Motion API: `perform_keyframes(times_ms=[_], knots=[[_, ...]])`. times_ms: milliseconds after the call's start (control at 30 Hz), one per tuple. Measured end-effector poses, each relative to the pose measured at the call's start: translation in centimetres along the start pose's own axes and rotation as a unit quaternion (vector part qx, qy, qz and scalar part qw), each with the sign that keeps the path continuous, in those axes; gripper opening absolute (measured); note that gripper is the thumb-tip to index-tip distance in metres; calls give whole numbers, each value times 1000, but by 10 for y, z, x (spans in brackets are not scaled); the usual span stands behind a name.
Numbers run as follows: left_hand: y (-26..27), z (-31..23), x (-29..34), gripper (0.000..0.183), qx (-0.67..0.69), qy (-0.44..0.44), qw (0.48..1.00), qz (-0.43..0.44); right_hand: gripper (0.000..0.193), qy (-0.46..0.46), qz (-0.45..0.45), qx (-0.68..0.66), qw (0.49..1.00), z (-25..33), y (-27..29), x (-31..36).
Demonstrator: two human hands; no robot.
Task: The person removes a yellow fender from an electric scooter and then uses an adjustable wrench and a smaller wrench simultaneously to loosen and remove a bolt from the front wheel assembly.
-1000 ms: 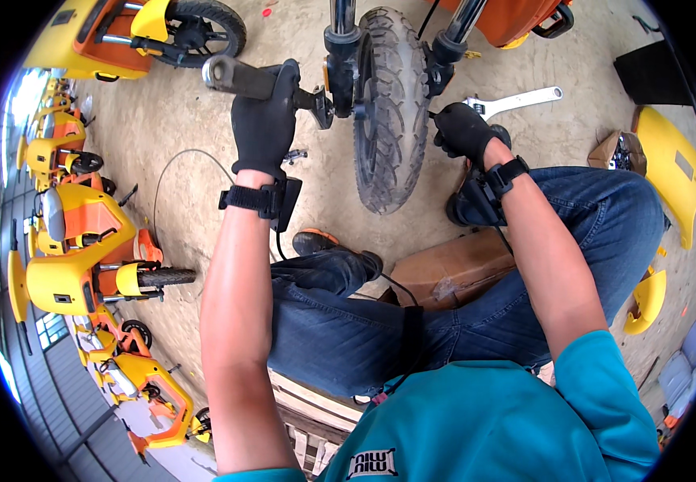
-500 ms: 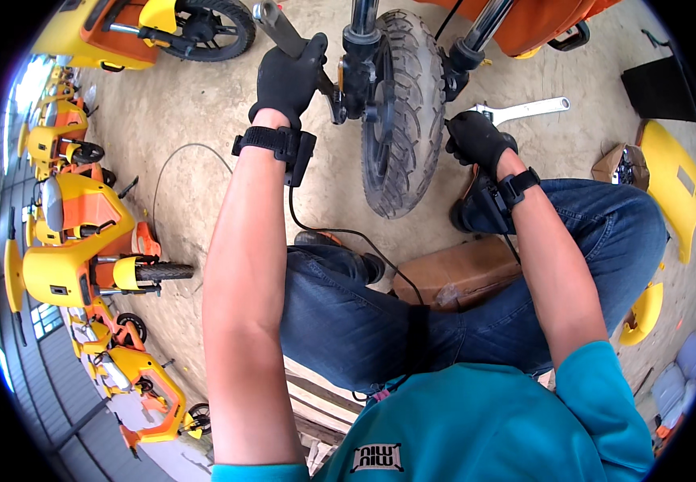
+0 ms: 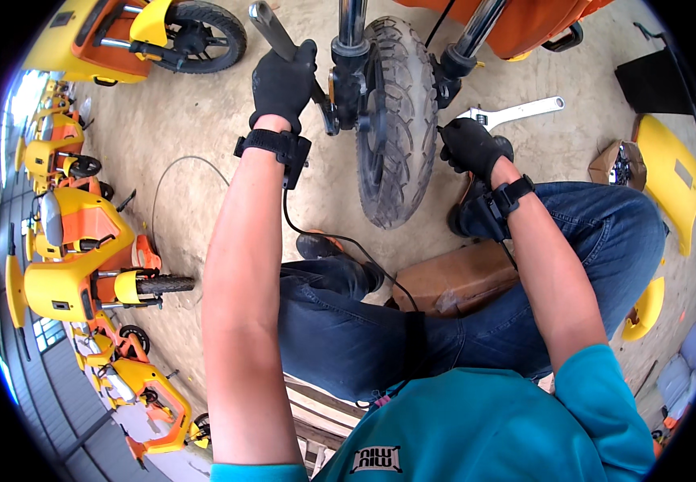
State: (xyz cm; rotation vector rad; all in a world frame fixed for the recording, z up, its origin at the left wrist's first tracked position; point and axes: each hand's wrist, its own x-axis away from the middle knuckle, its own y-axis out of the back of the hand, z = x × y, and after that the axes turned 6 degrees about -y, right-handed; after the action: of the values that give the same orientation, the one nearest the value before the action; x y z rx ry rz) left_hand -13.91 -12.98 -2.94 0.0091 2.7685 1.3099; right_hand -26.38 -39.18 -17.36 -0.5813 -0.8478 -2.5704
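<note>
A black scooter front wheel [image 3: 396, 120] stands upright between two fork legs in front of me. My left hand [image 3: 284, 80], in a black glove, is closed around the handle of a grey wrench [image 3: 272, 28] that meets the left end of the axle. My right hand [image 3: 470, 145], also gloved, is closed at the right end of the axle, below the right fork leg [image 3: 464, 56]; what it grips is hidden. I sit with a knee either side of the wheel.
A silver adjustable wrench [image 3: 516, 112] lies on the floor right of the wheel. A cardboard box [image 3: 456, 277] sits between my legs, another small box [image 3: 614, 163] and yellow body panels [image 3: 673, 181] at right. Yellow and orange scooters [image 3: 75, 257] line the left side.
My left hand has swung the wrench handle upward and away from me. The view has tipped, so the wheel now sits closer and larger. My right hand stays at the axle.
</note>
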Motion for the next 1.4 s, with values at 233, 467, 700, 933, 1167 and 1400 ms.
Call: perform_keyframes(times_ms=[233,467,700,933,1167,1400], knots=[[-11,10,-17,42,0,-9,1000,12,20,-53,-38,-63,996,15,6,10],[-23,17,-38,41,-53,-46,998,-2,16,70,-115,147,980,7,13,11],[-31,17,-66,36,-16,34,998,59,19,-1,-194,142,971,36,7,27],[-58,30,-100,32,-34,106,981,159,26,-53,-178,135,973,17,0,25],[-76,77,-119,37,94,199,959,180,24,29,-211,96,972,6,-14,30],[-86,85,-120,49,105,223,951,189,23,-21,-197,-181,963,-25,-51,26]])
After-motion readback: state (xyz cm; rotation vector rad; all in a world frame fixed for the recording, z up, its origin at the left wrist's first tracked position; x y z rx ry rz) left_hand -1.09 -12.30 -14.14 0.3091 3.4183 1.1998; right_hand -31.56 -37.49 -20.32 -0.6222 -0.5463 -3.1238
